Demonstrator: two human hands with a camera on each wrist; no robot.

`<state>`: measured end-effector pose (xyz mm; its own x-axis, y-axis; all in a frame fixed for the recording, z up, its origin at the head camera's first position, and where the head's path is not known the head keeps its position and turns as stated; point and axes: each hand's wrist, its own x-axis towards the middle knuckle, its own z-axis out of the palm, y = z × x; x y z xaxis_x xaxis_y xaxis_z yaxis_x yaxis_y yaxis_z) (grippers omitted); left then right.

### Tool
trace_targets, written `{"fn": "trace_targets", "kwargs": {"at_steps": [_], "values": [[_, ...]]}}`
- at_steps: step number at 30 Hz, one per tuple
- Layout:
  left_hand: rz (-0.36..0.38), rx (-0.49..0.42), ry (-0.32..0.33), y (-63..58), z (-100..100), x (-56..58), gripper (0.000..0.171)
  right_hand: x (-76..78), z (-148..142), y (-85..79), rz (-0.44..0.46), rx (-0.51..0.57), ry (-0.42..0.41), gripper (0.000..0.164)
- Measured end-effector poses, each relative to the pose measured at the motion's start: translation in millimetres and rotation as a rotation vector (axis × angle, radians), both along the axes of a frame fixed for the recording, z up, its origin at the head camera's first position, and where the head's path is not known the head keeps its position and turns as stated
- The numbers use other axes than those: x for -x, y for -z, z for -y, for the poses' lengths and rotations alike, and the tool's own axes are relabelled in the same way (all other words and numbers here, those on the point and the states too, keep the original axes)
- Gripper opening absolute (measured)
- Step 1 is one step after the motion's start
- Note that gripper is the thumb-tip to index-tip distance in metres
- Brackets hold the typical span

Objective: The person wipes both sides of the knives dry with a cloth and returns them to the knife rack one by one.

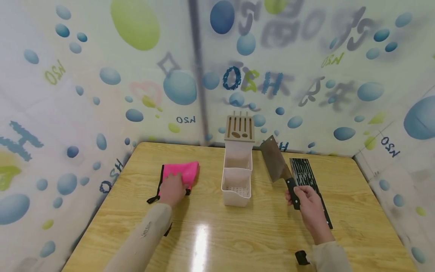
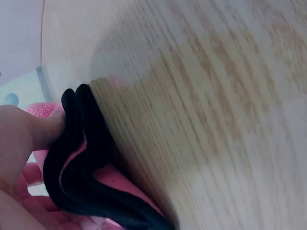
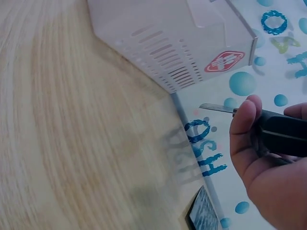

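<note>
My left hand [image 1: 172, 189] pinches a folded pink cloth with black edging [image 1: 185, 172] on the table's left side. In the left wrist view, its thumb lies against the cloth's black edge [image 2: 96, 158], with fingers on the other side. My right hand [image 1: 310, 206] grips a cleaver [image 1: 274, 160] by its black riveted handle. The broad blade points away from me, beside a white knife holder [image 1: 236, 198] with a slotted brown top. The right wrist view shows the handle [image 3: 283, 134] in the curled fingers and the blade nearly edge-on.
A long flat black piece with pale streaks [image 1: 300, 170] lies right of the cleaver, partly behind my right hand. The wooden table [image 1: 210, 241] meets patterned curtains [image 1: 299, 98] at the back and sides. A black strap end [image 1: 301, 257] shows near my right sleeve.
</note>
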<state>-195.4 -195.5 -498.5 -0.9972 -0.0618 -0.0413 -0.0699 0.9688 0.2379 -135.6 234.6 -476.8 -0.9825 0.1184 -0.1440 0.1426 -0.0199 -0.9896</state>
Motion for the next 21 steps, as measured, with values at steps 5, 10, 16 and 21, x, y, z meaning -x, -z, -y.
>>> {"fn": "trace_targets", "kwargs": {"at_steps": [5, 10, 16, 21], "values": [[-0.095, -0.041, 0.021, -2.0, 4.7, -1.1, 0.039, -3.3, -1.7, -7.5, -0.02, 0.017, -0.035, 0.025], [-0.218, -0.119, 0.047, -9.5, 8.5, 1.3, 0.038, -6.1, -1.8, -15.0, -0.059, 0.056, -0.049, 0.028], [-0.256, -0.202, 0.049, -29.7, 6.8, 1.0, 0.043, -6.8, 1.8, -25.9, -0.097, 0.082, -0.042, 0.036], [-0.287, -0.232, 0.062, -46.0, 1.7, 0.0, 0.043, -7.6, 3.8, -31.9, -0.106, 0.126, -0.058, 0.046]]}}
